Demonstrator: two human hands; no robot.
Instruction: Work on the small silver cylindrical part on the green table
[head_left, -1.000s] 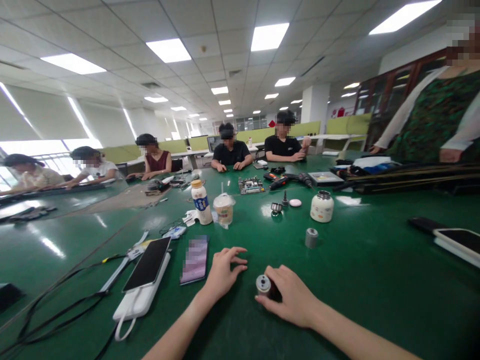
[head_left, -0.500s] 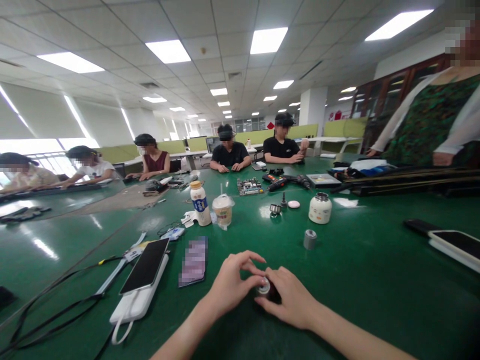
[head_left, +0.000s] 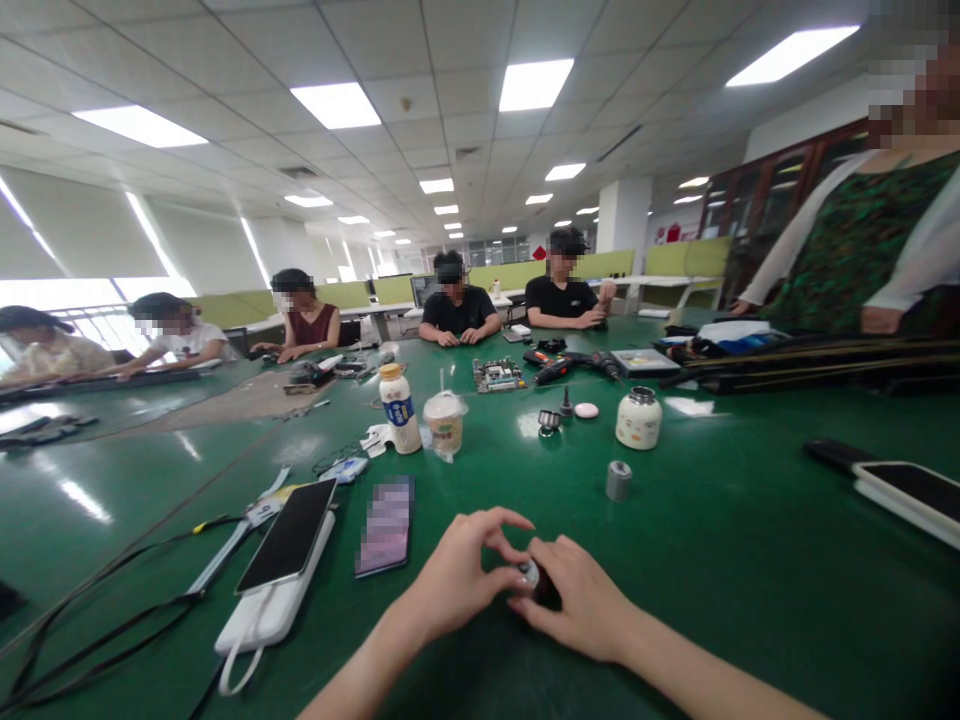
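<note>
I had the right hand [head_left: 583,598] closed around a small metal cylinder [head_left: 529,577], thumb on the near side and fingers on the far side. The cylinder was at the near part of the green table [head_left: 720,560], between the two hands; only its top showed, and I could not tell whether its base touched the surface. I had the left hand [head_left: 463,560] curved over that top, thumb at the rim; whether it gripped a part or merely rested there, I could not tell. Status, by my judgement: two-handed work on this unit was under way and not complete, as neither hand had released it. A second cylinder [head_left: 619,481] stood upright farther off, to the right, clear of both hands; I could not confirm whether it had been worked on. Containers: a white bottle [head_left: 401,412] with a blue label stood upright beyond the left hand, yellowish cap fitted, contents hidden. Just beside it, a lidded plastic cup [head_left: 445,424] with a straw showed a pale tan content through its wall. A cream jar [head_left: 638,420] stood upright behind the second cylinder, its metallic neck exposed, interior not visible. Left of the jar lay a pale oval piece [head_left: 586,411], apart from it.
</note>
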